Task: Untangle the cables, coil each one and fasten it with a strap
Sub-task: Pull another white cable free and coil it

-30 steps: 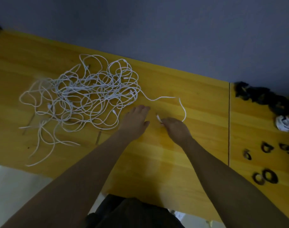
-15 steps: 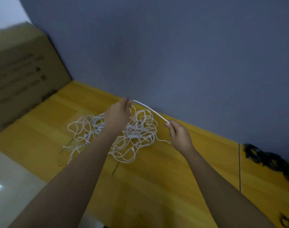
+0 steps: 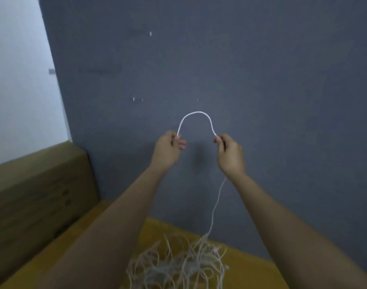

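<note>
both hands up by the wall, left hand and right hand each pinching the white cable, probably to draw it out of the tangle on the wooden table.

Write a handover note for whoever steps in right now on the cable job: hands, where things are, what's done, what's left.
Left hand: raised, pinching one end of a white cable.
Right hand: raised, pinching the same cable; it arches between the hands.
From the right hand the cable hangs down into the tangled pile on the yellow table.
Done: one cable picked out and lifted, not yet free.
Left: pull it clear, coil, strap; then the rest. No straps are in view now.
</note>
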A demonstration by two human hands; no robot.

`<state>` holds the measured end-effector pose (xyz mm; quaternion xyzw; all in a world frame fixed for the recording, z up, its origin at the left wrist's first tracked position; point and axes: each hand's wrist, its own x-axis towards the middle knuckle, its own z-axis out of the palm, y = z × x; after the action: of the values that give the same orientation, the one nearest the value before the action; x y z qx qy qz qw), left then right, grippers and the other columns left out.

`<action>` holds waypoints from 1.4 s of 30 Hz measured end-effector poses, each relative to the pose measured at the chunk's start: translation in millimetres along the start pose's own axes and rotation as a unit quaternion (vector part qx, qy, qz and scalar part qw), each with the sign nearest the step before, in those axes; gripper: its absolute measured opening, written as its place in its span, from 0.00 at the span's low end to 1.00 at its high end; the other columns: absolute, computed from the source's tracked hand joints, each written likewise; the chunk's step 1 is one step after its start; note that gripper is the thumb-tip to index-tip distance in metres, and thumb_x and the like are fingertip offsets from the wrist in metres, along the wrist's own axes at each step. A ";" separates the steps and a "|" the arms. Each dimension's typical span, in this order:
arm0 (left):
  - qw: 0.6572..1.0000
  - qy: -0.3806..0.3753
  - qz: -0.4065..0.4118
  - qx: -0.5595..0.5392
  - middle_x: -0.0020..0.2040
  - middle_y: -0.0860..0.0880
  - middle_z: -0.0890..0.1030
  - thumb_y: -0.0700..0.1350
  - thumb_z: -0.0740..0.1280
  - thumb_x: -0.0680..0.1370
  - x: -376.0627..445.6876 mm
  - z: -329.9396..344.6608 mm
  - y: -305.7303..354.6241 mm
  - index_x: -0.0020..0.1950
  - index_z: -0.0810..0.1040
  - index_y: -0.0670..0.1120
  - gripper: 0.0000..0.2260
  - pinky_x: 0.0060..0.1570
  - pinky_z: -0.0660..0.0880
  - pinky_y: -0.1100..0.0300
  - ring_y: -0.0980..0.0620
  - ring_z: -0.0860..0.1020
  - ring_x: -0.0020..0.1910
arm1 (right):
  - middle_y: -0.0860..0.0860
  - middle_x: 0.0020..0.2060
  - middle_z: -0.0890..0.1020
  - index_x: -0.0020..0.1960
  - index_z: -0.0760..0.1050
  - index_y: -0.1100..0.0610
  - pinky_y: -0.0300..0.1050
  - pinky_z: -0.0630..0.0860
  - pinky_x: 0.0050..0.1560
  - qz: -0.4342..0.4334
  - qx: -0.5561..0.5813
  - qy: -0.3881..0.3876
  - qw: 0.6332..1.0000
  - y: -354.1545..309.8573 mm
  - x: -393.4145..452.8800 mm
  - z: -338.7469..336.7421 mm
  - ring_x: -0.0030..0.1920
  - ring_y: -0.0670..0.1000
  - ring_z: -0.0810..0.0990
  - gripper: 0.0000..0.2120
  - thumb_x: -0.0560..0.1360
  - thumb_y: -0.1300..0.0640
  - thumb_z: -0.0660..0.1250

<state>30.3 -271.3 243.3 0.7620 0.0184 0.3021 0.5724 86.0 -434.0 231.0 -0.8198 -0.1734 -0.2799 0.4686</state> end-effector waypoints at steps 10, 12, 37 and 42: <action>0.981 -0.076 0.150 -0.101 0.43 0.44 0.80 0.37 0.56 0.82 143.8 -72.8 169.1 0.50 0.71 0.44 0.06 0.27 0.70 0.67 0.58 0.75 0.26 | 0.57 0.42 0.80 0.50 0.77 0.58 0.47 0.67 0.39 -0.042 0.023 0.269 0.962 -226.3 166.0 -54.9 0.43 0.59 0.76 0.13 0.82 0.53 0.56; 0.977 -0.094 0.136 -0.133 0.44 0.41 0.80 0.37 0.56 0.82 147.3 -80.2 172.3 0.46 0.71 0.44 0.07 0.27 0.70 0.67 0.58 0.75 0.24 | 0.60 0.46 0.81 0.51 0.77 0.58 0.50 0.69 0.42 -0.078 -0.053 0.237 0.967 -240.5 167.6 -54.8 0.46 0.62 0.77 0.13 0.81 0.53 0.57; 0.958 -0.234 -0.035 -0.160 0.70 0.45 0.71 0.44 0.51 0.84 -16.0 -109.2 -4.2 0.53 0.63 0.45 0.04 0.65 0.66 0.56 0.51 0.72 0.67 | 0.49 0.32 0.80 0.43 0.80 0.54 0.41 0.67 0.23 -0.266 -0.244 -0.119 0.925 -112.4 -142.4 78.1 0.29 0.51 0.79 0.06 0.76 0.55 0.66; 0.953 -0.296 0.043 0.036 0.71 0.48 0.70 0.47 0.53 0.84 -58.3 -124.3 -61.8 0.54 0.64 0.43 0.07 0.66 0.65 0.56 0.56 0.66 0.71 | 0.51 0.38 0.80 0.49 0.81 0.57 0.46 0.74 0.33 -0.197 -0.163 -0.170 0.952 -93.2 -174.5 67.8 0.38 0.52 0.79 0.05 0.76 0.57 0.67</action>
<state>-57.6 -164.8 183.3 0.8377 -0.1739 0.0862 0.5104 -81.5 -332.6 157.7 -0.8700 -0.3606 -0.2472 0.2281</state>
